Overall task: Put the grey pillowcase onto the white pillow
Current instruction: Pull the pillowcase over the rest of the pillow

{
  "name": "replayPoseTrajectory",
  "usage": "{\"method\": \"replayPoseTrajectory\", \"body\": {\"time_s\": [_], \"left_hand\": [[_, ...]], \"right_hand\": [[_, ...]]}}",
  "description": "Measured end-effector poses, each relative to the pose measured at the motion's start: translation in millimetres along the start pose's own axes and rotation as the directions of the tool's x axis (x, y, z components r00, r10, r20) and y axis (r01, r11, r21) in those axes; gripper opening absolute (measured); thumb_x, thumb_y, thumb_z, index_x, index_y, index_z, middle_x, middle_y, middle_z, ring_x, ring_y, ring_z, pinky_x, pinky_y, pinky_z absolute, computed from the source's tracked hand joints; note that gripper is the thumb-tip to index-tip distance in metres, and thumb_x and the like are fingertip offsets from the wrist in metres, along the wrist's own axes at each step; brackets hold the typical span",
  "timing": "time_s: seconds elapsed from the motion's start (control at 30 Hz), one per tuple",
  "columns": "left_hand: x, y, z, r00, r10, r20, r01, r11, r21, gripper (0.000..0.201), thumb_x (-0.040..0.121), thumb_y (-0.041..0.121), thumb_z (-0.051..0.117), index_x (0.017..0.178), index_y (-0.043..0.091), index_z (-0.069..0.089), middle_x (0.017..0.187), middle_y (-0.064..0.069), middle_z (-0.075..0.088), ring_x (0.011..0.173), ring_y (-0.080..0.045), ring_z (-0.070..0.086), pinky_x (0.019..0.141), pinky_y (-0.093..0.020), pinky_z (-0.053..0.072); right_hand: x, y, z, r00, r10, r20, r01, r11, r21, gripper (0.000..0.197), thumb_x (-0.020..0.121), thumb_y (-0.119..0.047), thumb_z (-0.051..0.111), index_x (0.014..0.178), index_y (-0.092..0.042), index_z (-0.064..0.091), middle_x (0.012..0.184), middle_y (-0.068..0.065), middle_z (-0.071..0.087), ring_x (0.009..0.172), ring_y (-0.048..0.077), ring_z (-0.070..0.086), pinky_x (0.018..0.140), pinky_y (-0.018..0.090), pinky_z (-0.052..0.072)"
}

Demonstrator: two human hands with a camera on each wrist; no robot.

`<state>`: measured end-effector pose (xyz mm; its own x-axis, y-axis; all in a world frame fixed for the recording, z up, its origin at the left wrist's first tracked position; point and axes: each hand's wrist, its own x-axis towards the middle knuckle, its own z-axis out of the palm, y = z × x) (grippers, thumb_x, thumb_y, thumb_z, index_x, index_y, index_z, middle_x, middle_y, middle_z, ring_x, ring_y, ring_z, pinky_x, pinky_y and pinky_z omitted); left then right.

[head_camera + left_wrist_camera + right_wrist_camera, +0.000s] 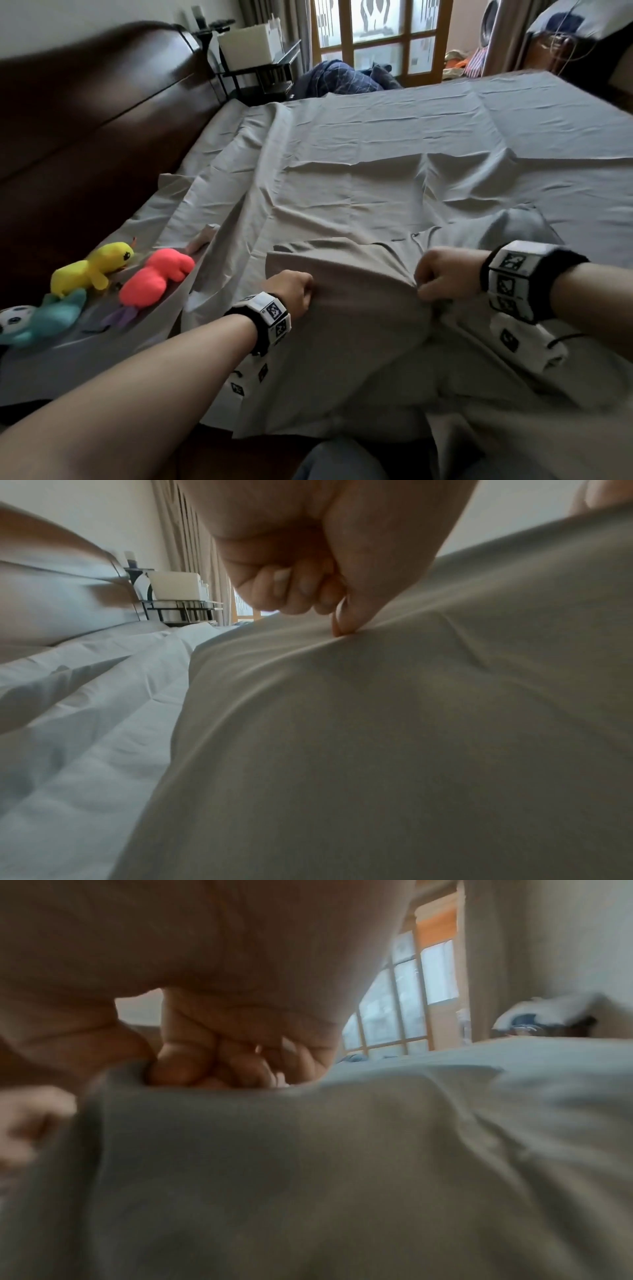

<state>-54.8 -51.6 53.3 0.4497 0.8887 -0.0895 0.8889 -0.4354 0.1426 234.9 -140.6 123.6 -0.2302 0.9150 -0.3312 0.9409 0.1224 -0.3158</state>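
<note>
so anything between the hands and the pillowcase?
No. The left hand and the right hand both already grip the grey pillowcase directly, with no visible obstruction. No white pillow fabric is visible.

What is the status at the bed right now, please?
Left hand and right hand both grip the grey pillowcase. White pillow not in sight, possibly covered. Plush toys off to the left, clear of the work.
</note>
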Motion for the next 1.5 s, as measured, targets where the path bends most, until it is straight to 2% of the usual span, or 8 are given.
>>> {"method": "replayPoseTrajectory", "body": {"time_s": [0.23, 0.43, 0.67, 0.77, 1.07, 1.3, 1.4, 1.5], "left_hand": [[5, -1, -1, 0.997, -0.069, 0.027, 0.071, 0.993, -0.091, 0.077, 0.086, 0.031, 0.058, 0.150, 0.032, 0.016, 0.128, -0.012, 0.055, 0.115, -0.032, 0.057, 0.099, -0.037, 0.045], [27, -6, 2, 0.999, -0.027, -0.023, 0.025, 0.998, -0.066, 0.020, 0.089, 0.024, 0.057, 0.104, 0.021, 0.070, 0.105, -0.007, 0.069, 0.104, -0.028, 0.063, 0.090, -0.033, 0.050], [38, -17, 12, 0.995, -0.044, -0.094, 0.034, 0.993, -0.110, 0.042, 0.087, 0.019, 0.057, 0.129, 0.022, 0.055, 0.126, -0.007, 0.058, 0.117, -0.026, 0.055, 0.101, -0.031, 0.044], [45, -23, 11, 0.997, 0.014, -0.078, -0.020, 0.997, -0.070, 0.022, 0.088, 0.021, 0.056, 0.105, 0.022, 0.070, 0.110, -0.001, 0.065, 0.112, -0.024, 0.056, 0.095, -0.031, 0.046], [36, -52, -7, 0.917, -0.051, -0.395, 0.055, 0.998, -0.002, 0.021, 0.091, 0.020, 0.042, 0.099, 0.014, 0.061, 0.081, -0.016, 0.069, 0.081, -0.037, 0.063, 0.089, -0.042, 0.044], [10, -77, 12, 0.949, -0.214, -0.232, 0.241, 0.966, 0.095, 0.032, 0.090, 0.037, 0.046, 0.112, 0.015, 0.056, 0.112, -0.015, 0.060, 0.107, -0.036, 0.054, 0.096, -0.044, 0.040], [15, -86, 29, 0.856, -0.503, 0.116, 0.516, 0.839, -0.172, 0.049, 0.085, 0.044, 0.050, 0.119, 0.009, 0.057, 0.121, -0.018, 0.060, 0.112, -0.037, 0.057, 0.098, -0.037, 0.044], [18, -96, 44, 0.803, -0.533, 0.265, 0.593, 0.759, -0.270, 0.046, 0.082, 0.042, 0.055, 0.107, 0.005, 0.065, 0.106, -0.019, 0.068, 0.093, -0.037, 0.067, 0.084, -0.039, 0.055]], "right_hand": [[-8, 3, -7, 0.994, -0.025, -0.111, 0.027, 1.000, 0.009, 0.027, 0.076, -0.021, 0.062, 0.051, -0.016, 0.052, 0.051, 0.000, 0.046, 0.047, 0.007, 0.039, 0.051, 0.020, 0.035], [-5, 9, -9, 0.997, -0.002, -0.074, 0.010, 0.995, 0.104, 0.024, 0.071, -0.028, 0.062, 0.050, -0.018, 0.055, 0.048, -0.004, 0.046, 0.048, 0.005, 0.041, 0.056, 0.030, 0.041], [10, 10, 1, 0.992, 0.066, 0.105, -0.078, 0.989, 0.122, 0.020, 0.067, -0.025, 0.060, 0.049, -0.017, 0.059, 0.048, -0.002, 0.055, 0.046, 0.009, 0.048, 0.051, 0.026, 0.043], [13, 6, 3, 0.978, 0.080, 0.193, -0.104, 0.987, 0.119, 0.021, 0.070, -0.019, 0.060, 0.049, -0.014, 0.058, 0.048, -0.001, 0.052, 0.044, 0.010, 0.046, 0.047, 0.023, 0.040], [33, 7, 11, 0.979, 0.097, -0.178, -0.091, 0.995, 0.042, 0.025, 0.076, -0.027, 0.062, 0.055, -0.016, 0.055, 0.056, -0.001, 0.054, 0.062, 0.020, 0.052, 0.061, 0.031, 0.046], [58, -17, 24, 0.986, 0.012, -0.165, -0.012, 1.000, 0.001, 0.027, 0.074, -0.030, 0.061, 0.054, -0.015, 0.050, 0.056, 0.000, 0.049, 0.060, 0.020, 0.047, 0.061, 0.031, 0.046], [64, -18, 24, 0.989, 0.011, -0.146, -0.009, 1.000, 0.014, 0.028, 0.075, -0.027, 0.060, 0.052, -0.014, 0.049, 0.053, -0.001, 0.048, 0.056, 0.018, 0.046, 0.060, 0.032, 0.046], [67, -16, 25, 0.996, 0.032, -0.082, -0.033, 0.999, -0.015, 0.028, 0.075, -0.027, 0.060, 0.052, -0.015, 0.051, 0.053, -0.002, 0.051, 0.055, 0.016, 0.048, 0.061, 0.032, 0.048]]}}
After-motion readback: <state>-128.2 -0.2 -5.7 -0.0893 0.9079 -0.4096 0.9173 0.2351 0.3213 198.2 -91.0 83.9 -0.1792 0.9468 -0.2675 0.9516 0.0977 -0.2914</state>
